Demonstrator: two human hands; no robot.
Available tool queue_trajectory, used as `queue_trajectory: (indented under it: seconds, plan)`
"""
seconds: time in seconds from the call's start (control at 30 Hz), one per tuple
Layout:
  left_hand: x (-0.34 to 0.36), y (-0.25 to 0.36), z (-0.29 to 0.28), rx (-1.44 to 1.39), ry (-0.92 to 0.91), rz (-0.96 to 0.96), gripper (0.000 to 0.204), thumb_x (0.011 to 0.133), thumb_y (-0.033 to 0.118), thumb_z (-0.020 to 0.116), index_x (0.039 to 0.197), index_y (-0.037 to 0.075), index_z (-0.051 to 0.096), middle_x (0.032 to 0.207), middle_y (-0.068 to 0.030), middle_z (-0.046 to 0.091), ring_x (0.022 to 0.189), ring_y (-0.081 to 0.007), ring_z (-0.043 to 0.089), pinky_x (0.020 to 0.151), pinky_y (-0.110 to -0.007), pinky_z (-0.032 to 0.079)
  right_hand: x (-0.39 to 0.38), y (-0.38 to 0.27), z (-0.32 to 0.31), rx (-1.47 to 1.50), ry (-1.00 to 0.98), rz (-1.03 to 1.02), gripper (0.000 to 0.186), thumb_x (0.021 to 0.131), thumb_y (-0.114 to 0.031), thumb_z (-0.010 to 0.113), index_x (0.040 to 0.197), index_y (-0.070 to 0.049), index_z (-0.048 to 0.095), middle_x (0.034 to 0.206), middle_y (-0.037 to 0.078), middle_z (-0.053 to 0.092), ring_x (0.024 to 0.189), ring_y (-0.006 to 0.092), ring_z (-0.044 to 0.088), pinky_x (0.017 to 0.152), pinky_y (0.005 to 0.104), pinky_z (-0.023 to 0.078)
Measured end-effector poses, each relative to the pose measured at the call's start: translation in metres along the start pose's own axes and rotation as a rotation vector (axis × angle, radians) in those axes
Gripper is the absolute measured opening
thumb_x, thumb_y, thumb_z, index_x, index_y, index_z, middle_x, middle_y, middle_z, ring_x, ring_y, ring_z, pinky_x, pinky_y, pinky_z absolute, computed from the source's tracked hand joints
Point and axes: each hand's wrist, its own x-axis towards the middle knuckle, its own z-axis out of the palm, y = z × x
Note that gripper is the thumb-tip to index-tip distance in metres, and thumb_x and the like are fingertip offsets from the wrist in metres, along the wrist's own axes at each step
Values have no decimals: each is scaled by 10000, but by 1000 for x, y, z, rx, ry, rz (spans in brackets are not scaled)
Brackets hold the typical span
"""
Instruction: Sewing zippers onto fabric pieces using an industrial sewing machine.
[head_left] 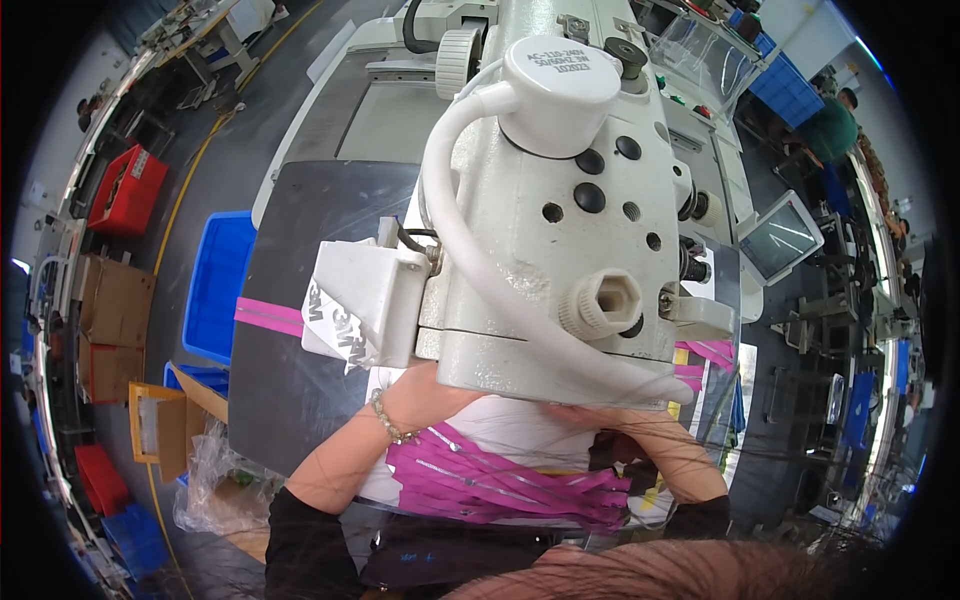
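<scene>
A white industrial sewing machine (pixel 510 240) fills the middle, its head standing over both my hands. My left hand (pixel 430 393), with a beaded bracelet at the wrist, reaches under the front left of the head. My right hand (pixel 605 416) goes under the front right side. The machine hides the fingers of both, so what they hold cannot be seen. Between my forearms and my body lies a pile of magenta zippers (pixel 490 480) with silvery teeth, on a white surface. Another magenta zipper strip (pixel 268 315) stretches across the dark table at left, running toward the machine.
A dark table top (pixel 315 215) surrounds the machine. Blue bin (pixel 218 285), cardboard box (pixel 180 430) and clear plastic bag (pixel 225 490) stand at left. At right are a tablet-like screen (pixel 782 236) and more magenta strips (pixel 712 352). Another person (pixel 832 128) sits farther back.
</scene>
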Motion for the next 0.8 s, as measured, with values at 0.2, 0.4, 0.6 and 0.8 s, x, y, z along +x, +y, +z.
queue_trajectory:
  seconds: [0.2, 0.4, 0.6, 0.8]
  plan:
    - [1, -1, 1, 104, 45, 81, 242, 893, 255, 603, 1087, 120, 653, 1036, -108, 664, 921, -276, 647, 769, -351, 527, -8, 5, 18, -80, -26, -38, 593, 789, -330, 580, 1358, -218, 454, 1409, 26, 458, 1293, 253, 415, 1026, 489, 276]
    - [4, -2, -2, 266, 37, 207, 191, 870, 216, 605, 1023, 117, 662, 976, -93, 661, 859, -261, 649, 721, -345, 535, 2, -8, 6, 172, -217, 124, 625, 814, -410, 544, 1391, -221, 393, 1401, 38, 460, 1288, 240, 417, 1054, 516, 253]
    - [2, -19, 10, 439, 16, 323, 104, 830, 200, 613, 908, 146, 655, 813, -51, 664, 719, -224, 650, 601, -325, 509, -11, 7, 17, -694, -272, -226, 560, 895, -391, 448, 1393, -153, 357, 1402, 85, 431, 1271, 281, 425, 1057, 465, 325]
    - [5, -16, 13, 288, 108, 338, 206, 820, 193, 593, 1017, 149, 634, 916, -7, 661, 800, -169, 638, 678, -306, 483, 4, -11, -2, -268, -191, -19, 489, 888, -341, 478, 1342, -163, 444, 1381, 98, 446, 1256, 301, 443, 1025, 453, 387]
